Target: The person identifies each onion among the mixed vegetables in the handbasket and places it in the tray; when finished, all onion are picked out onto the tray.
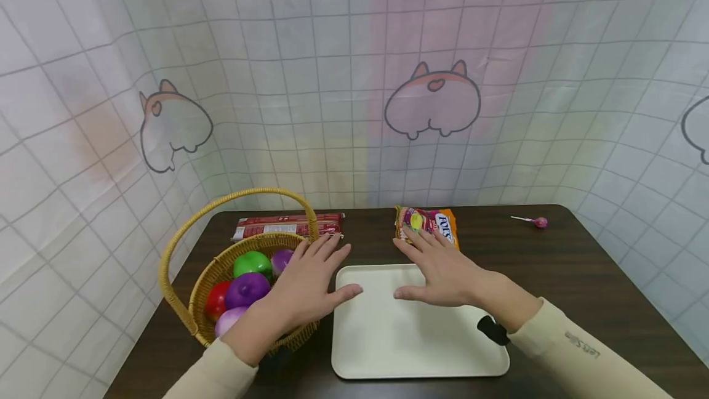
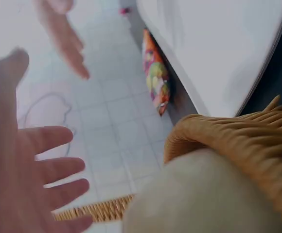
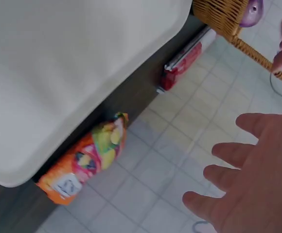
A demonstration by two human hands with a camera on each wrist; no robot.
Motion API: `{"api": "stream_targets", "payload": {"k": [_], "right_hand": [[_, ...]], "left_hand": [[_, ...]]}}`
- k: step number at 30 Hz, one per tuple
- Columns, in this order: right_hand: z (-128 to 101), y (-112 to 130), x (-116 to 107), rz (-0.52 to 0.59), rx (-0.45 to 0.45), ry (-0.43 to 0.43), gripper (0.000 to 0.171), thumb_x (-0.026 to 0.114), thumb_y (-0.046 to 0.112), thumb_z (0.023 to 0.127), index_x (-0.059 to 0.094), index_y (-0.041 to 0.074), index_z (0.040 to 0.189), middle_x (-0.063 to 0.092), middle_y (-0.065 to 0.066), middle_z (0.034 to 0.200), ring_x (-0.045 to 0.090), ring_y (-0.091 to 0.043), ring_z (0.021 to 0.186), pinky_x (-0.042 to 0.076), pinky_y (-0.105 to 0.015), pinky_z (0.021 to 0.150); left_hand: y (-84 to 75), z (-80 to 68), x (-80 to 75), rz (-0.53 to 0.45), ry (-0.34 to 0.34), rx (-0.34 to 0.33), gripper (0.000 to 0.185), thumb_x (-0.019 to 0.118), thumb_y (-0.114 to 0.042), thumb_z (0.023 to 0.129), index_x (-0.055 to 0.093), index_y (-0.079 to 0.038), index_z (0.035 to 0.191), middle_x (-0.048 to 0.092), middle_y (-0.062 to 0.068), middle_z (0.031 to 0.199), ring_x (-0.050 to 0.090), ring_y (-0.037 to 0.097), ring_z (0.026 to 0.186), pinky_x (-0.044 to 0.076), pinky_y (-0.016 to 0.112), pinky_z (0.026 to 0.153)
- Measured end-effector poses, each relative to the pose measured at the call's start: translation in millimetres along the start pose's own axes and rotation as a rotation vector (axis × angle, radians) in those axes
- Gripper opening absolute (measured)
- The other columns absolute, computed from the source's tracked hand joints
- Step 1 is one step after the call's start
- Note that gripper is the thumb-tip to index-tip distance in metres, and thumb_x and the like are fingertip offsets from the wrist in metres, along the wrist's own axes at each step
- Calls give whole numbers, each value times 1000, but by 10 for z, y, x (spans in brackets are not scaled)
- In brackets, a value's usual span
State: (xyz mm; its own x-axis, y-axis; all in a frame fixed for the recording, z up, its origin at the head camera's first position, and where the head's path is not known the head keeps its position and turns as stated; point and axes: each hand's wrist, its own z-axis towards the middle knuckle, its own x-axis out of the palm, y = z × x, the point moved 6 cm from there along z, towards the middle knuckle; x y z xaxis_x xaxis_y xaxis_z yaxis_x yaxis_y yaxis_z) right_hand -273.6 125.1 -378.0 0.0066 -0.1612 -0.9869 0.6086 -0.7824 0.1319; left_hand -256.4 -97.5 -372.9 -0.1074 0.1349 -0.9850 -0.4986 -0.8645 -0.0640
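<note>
My left hand (image 1: 310,282) is held palm down with fingers spread, over the right side of a wicker basket (image 1: 202,288). Several toy fruits and vegetables fill the basket, among them a green one (image 1: 252,263), a red one (image 1: 217,300) and a purple one (image 1: 247,290). Fingers extended, my right hand (image 1: 448,273) hovers above the back part of a cream tray (image 1: 410,343). Just beyond its fingertips lies an orange and pink candy bag (image 1: 447,226), partly hidden by them in the head view. Neither hand holds anything.
Behind the basket lies a long red packet (image 1: 288,225). A pink lollipop (image 1: 540,222) rests at the back right of the dark wooden table (image 1: 587,288). A gridded curtain with cartoon prints (image 1: 332,159) surrounds the back and sides. The basket's tall handle (image 1: 166,263) arches upward.
</note>
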Motion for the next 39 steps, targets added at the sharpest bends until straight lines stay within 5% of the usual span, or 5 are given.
{"api": "stream_targets", "payload": {"k": [4, 10, 16, 28, 39], "right_hand": [[-46, -44, 61, 47, 2, -54, 86, 59, 64, 85, 39, 10, 150, 33, -15, 155, 32, -38, 141, 22, -57, 113], [-141, -157, 249, 183, 117, -47, 68, 66, 47, 89, 48, 12, 144, 50, -7, 144, 47, -29, 132, 37, -50, 106], [-222, -185, 456, 364, 174, -83, 52, 65, 39, 92, 58, 11, 135, 60, -3, 133, 54, -26, 125, 43, -49, 101], [-203, -55, 741, 633, 234, -234, 32, 67, 26, 92, 67, 11, 120, 68, -4, 118, 65, -26, 101, 53, -46, 85], [10, 305, 736, 863, 161, -319, 25, 68, 14, 91, 67, 15, 116, 69, -7, 114, 63, -20, 97, 53, -32, 84]], "left_hand": [[101, -238, -240, -141, -355, 41, 47, 61, -46, 92, 66, -15, 126, 57, 5, 138, 50, 25, 130, 37, 46, 107], [341, -879, -639, -437, -1180, 137, 18, 63, -2, 80, 71, 5, 95, 71, 16, 94, 67, 26, 89, 50, 26, 88], [600, -1461, -670, -584, -1691, -132, 16, 56, 6, 75, 60, 16, 86, 62, 18, 88, 56, 13, 81, 40, 18, 77], [1390, -1566, 17, -960, -1310, -812, 37, 59, 7, 84, 58, 2, 121, 54, -7, 109, 49, 8, 104, 34, 15, 87], [1660, -1501, 273, -985, -1243, -808, 22, 58, 8, 88, 68, 9, 107, 72, -5, 97, 61, 8, 96, 43, 13, 79]]}}
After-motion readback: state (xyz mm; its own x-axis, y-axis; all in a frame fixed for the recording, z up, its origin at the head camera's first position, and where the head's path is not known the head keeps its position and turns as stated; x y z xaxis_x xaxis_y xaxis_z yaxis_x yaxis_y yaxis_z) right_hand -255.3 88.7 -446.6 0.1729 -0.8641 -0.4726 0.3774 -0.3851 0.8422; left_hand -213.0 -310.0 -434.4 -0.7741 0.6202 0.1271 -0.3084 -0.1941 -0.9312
